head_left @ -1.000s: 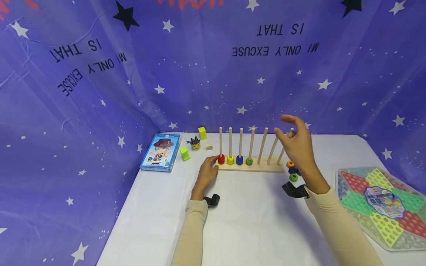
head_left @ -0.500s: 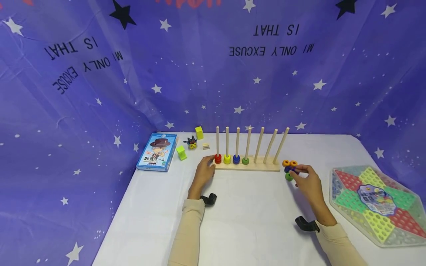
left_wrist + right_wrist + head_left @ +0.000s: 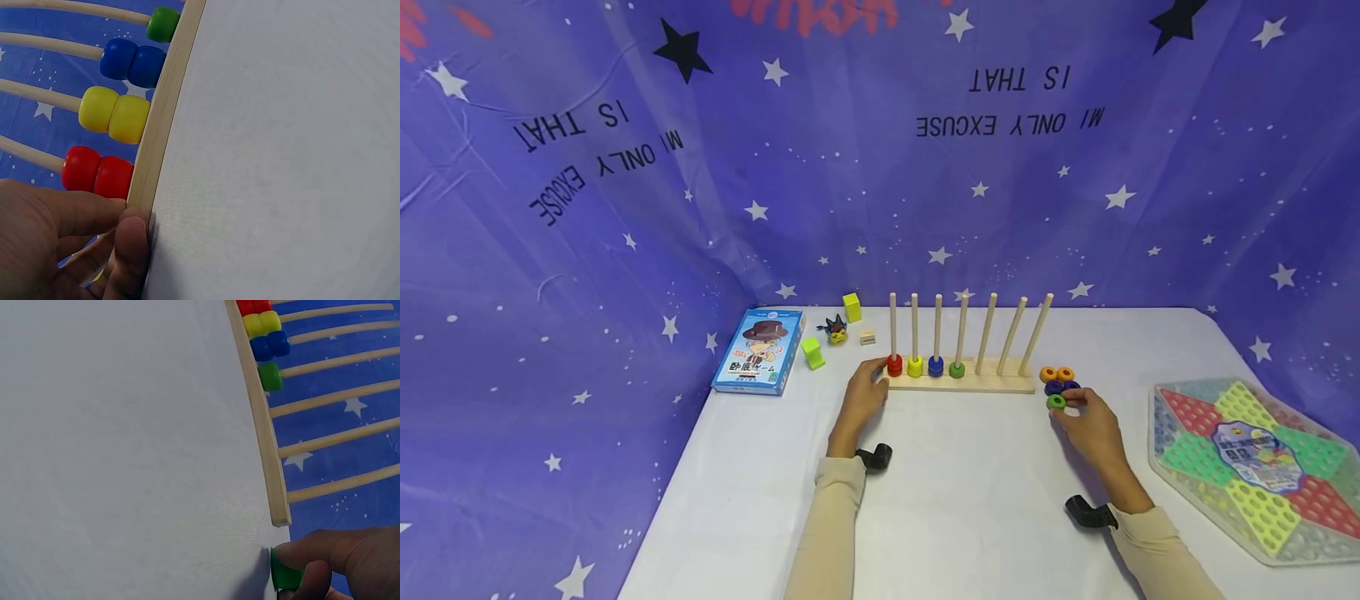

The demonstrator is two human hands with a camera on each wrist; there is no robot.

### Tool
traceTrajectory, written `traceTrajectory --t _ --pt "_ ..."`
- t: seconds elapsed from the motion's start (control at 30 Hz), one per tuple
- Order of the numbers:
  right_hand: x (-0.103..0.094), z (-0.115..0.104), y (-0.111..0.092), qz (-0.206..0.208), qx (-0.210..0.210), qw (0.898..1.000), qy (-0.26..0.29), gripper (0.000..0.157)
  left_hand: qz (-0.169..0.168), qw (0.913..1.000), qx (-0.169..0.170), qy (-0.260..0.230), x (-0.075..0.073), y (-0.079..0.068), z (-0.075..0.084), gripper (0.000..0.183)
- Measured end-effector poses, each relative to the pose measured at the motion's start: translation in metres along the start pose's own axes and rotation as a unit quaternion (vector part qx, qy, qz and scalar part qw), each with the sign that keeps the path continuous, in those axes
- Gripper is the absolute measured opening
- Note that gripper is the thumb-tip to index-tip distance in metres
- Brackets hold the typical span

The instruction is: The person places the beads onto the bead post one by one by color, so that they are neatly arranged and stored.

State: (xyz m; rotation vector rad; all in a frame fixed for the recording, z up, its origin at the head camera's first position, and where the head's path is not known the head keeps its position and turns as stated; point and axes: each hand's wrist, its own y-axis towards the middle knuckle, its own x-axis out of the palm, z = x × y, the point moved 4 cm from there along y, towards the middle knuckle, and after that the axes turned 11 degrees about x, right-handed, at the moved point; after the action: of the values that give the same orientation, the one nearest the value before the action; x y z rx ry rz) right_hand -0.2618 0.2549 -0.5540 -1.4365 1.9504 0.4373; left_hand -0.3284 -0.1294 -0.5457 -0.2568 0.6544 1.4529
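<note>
A wooden peg rack (image 3: 962, 384) with several upright pegs stands across the table. Two red beads (image 3: 97, 172), two yellow beads (image 3: 114, 115), two blue beads (image 3: 132, 62) and one green bead (image 3: 164, 25) sit on its left pegs; the pegs farther right are bare. My left hand (image 3: 863, 395) grips the rack's left end, thumb at the front edge of the base. Off the rack's right end, my right hand (image 3: 1093, 427) pinches a loose green bead (image 3: 287, 572) between thumb and fingers. Just behind it lie two orange beads (image 3: 1048, 374) and dark blue-purple beads (image 3: 1054, 387).
At the back left are a blue card-game box (image 3: 762, 352), two lime-green blocks (image 3: 813, 353), a small dark-and-yellow figurine (image 3: 836, 330) and a little wooden piece (image 3: 868, 337). A star-patterned board (image 3: 1258, 467) lies at the right. A purple cloth (image 3: 880, 167) hangs behind the table.
My right hand has come down from above the right pegs to the loose beads and taken hold of the green one. My left hand has stayed at the rack's left end.
</note>
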Motion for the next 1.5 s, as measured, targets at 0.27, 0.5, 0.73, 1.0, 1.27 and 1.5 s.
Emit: traceTrajectory --t 0.27,0.5,0.73,1.0,1.27,1.5 --pt "-0.004 -0.004 -0.005 0.002 0.004 1.000 0.007 0.040 -0.004 0.9999 -0.008 0.011 0.000 0.000 0.002 0.043" --pt "0.001 -0.009 -0.006 0.019 -0.029 0.999 -0.002 0.040 0.001 1.0000 -0.004 -0.003 -0.001 -0.001 0.002 0.042" --pt "-0.003 -0.008 -0.009 0.014 -0.020 1.000 0.001 0.043 -0.001 1.0000 -0.008 -0.002 0.002 -0.002 0.001 0.042" --pt "-0.056 -0.075 -0.012 0.080 -0.065 0.993 0.050 0.041 0.001 0.9999 -0.012 -0.003 0.001 0.000 -0.001 0.042" --pt "-0.098 -0.176 -0.023 0.093 -0.161 0.971 0.154 0.043 -0.004 0.9998 -0.021 -0.004 0.000 0.002 -0.001 0.042" --pt "-0.068 -0.230 -0.025 0.008 -0.202 0.968 0.147 0.040 -0.001 0.9999 -0.016 -0.003 0.001 0.002 -0.002 0.042"
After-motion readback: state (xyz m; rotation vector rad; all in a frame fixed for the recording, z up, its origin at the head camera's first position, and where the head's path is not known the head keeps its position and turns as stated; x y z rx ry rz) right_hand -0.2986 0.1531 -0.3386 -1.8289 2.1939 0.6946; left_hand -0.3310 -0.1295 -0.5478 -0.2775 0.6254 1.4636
